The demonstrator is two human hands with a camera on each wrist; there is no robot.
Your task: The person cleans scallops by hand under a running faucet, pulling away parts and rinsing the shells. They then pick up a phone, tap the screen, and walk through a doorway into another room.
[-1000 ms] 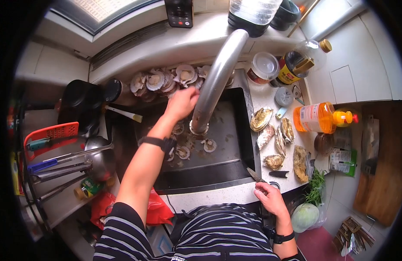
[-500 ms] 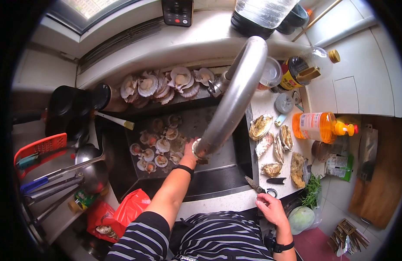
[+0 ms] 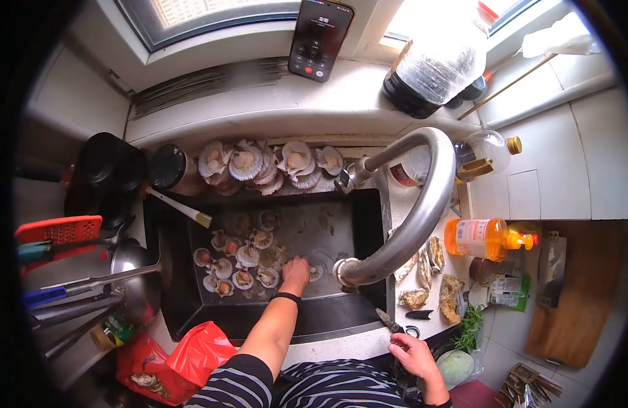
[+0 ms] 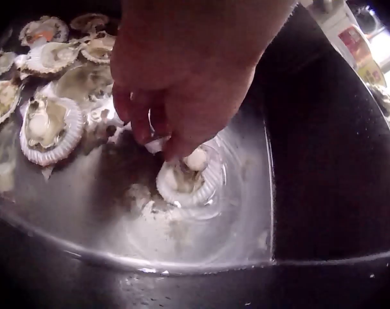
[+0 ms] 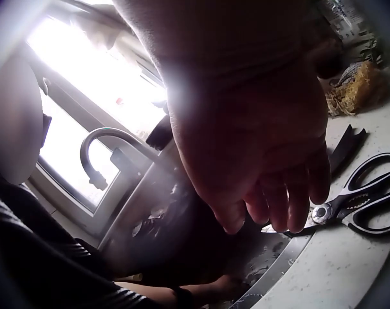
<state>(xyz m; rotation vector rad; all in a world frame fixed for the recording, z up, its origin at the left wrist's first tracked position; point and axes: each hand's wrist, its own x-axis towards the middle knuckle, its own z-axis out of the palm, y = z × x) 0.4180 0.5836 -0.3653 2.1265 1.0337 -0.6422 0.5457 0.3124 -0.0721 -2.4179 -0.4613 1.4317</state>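
- From above, the head view takes in the whole corner: the left hand (image 3: 295,272) reaches down into the dark sink (image 3: 348,231), at a single scallop (image 3: 315,273), with a loose group of scallops (image 3: 247,256) on the sink floor to one side.
- That view alone gives me the pile of scallops (image 3: 246,162) along the back ledge, the brush (image 3: 185,209) over the sink's corner and the red bag (image 3: 205,350) in front.
- Also there, the right hand (image 3: 412,353) is over the tabletop (image 3: 341,348), its fingers relaxed and a little apart, near the scissors (image 3: 397,328); I can't make out the handles well from up here.
- The left wrist view brings me right down to the fingers: the left hand's thumb and fingers are bent together, pinching the edge of the single scallop, which lies open side up in shallow water. A ring (image 4: 151,119) shows on one finger, which the head view doesn't give me.
- The right wrist view shows both handles of the scissors plainly, and the black sheath (image 5: 349,148) beside them. The right hand hangs with its fingers loose, in front of the blades; whether it touches them I can't tell.
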